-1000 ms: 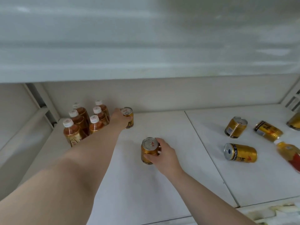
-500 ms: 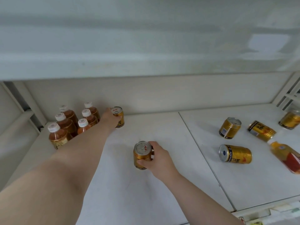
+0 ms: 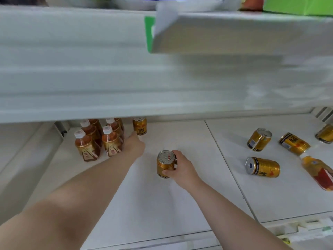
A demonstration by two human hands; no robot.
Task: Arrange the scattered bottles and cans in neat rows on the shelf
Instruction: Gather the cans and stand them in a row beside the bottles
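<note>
The right hand [image 3: 182, 167] grips one upright gold metal can [image 3: 165, 164] at mid-shelf on the white shelf board [image 3: 180, 204]. Four gold cans [image 3: 262, 167] and one orange-labelled plastic bottle [image 3: 318, 171] lie tipped to the right. Farther back, the left hand [image 3: 134, 144], fingers loosened, touches one upright rear gold can [image 3: 140, 126] beside six white-capped brown tea bottles [image 3: 86, 145], two columns.

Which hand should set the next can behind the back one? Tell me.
Right. The right hand already grips an upright can; the left hand is stretched to the back can beside the bottles.
</note>
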